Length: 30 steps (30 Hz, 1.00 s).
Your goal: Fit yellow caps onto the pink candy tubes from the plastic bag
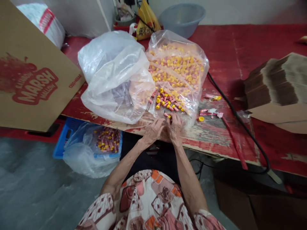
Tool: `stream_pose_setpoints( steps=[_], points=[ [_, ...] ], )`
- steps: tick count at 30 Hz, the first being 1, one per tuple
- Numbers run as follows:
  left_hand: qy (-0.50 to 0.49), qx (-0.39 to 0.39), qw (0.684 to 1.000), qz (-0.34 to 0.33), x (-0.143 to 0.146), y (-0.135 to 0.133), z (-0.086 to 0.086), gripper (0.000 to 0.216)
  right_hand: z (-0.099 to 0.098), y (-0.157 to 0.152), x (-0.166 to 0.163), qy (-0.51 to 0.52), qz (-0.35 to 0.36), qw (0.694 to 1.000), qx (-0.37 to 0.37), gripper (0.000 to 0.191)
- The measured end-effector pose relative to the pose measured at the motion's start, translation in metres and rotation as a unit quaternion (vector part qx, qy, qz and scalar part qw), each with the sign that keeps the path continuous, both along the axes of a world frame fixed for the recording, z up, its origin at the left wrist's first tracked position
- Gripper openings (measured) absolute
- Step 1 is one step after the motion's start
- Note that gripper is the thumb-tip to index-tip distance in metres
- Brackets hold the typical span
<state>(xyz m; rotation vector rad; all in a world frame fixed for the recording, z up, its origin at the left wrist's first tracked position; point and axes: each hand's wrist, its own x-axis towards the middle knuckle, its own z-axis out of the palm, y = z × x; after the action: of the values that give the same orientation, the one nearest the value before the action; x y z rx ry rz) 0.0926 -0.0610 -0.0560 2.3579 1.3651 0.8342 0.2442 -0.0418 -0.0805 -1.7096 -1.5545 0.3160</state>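
Tubes (165,101), small and red with yellow caps, lie loose at the mouth of a clear bag (204,60) in the centre of the frame; one tube (167,115) sits apart at the fingertips. The left hand (154,129) and right hand (175,129) are close together with fingers bent narrowly over it; whether either grips it, I cannot tell. Being seemingly round and so near the front edge of the red table (225,54), it could roll off if nudged. Slack film under the wrists might drag more tubes forward if it catches. Left of centre, the crumpled white bag (112,60) could slump over the pile. Spills might miss the blue crate (59,145) at lower left. Right of centre, a shifting black cable (236,111) could sweep a loose cap (201,119) away.
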Motion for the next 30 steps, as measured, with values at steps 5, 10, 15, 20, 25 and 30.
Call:
stream_pose_setpoints(
  steps=[5, 10, 15, 20, 25, 30],
  points=[
    [-0.029, -0.001, 1.000, 0.006, -0.005, -0.002, 0.001, 0.034, 0.004, -0.002, 0.000, 0.012, 0.003, 1.000, 0.000, 0.030],
    [-0.249, -0.188, 0.950, 0.017, -0.010, 0.006, 0.007, 0.029, 0.005, -0.003, -0.001, 0.035, -0.007, 0.999, 0.002, 0.029],
    [-0.438, -0.305, 0.844, 0.052, -0.013, 0.005, 0.017, 0.046, 0.007, -0.003, -0.001, 0.055, -0.003, 0.998, 0.009, 0.029],
    [-0.311, -0.192, 0.928, 0.074, -0.013, 0.002, 0.011, 0.036, 0.007, -0.003, -0.002, 0.043, 0.000, 0.999, 0.018, 0.030],
    [-0.093, -0.036, 0.995, 0.006, -0.010, 0.003, 0.013, 0.019, 0.007, -0.003, -0.001, 0.045, 0.002, 0.999, 0.022, 0.031],
    [-0.051, 0.028, 0.998, 0.028, -0.001, -0.001, 0.015, 0.018, 0.005, -0.003, 0.002, 0.049, 0.007, 0.999, 0.019, 0.033]
  ],
)
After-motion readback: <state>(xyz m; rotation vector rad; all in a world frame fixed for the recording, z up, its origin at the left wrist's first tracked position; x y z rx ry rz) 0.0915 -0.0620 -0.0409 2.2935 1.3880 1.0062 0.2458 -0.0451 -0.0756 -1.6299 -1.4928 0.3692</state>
